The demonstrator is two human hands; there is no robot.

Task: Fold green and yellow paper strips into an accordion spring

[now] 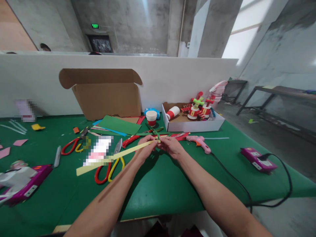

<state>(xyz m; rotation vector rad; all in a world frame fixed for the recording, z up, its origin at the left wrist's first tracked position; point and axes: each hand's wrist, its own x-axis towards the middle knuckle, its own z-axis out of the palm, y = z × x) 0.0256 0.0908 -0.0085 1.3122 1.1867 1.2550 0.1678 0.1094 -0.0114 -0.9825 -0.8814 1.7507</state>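
Both hands meet over the middle of the green table. My left hand [146, 148] pinches a long pale yellow paper strip [118, 155], which slants down to the left across the scissors. My right hand [172, 146] has its fingers closed on the strip's other end, where it meets a green strip [157, 132]. How the two strips join is hidden by the fingertips. Just behind the hands stands a red and white paper cup [151, 118]. Red and yellow handled scissors [118, 148] lie under the yellow strip.
A pink glue gun [201, 142] with a black cable lies right of the hands. Behind are a white box [195, 126] of cup figures, green paper [119, 125] and an upright cardboard box [108, 102]. Purple packs [258, 159] and second scissors [71, 145] lie farther out.
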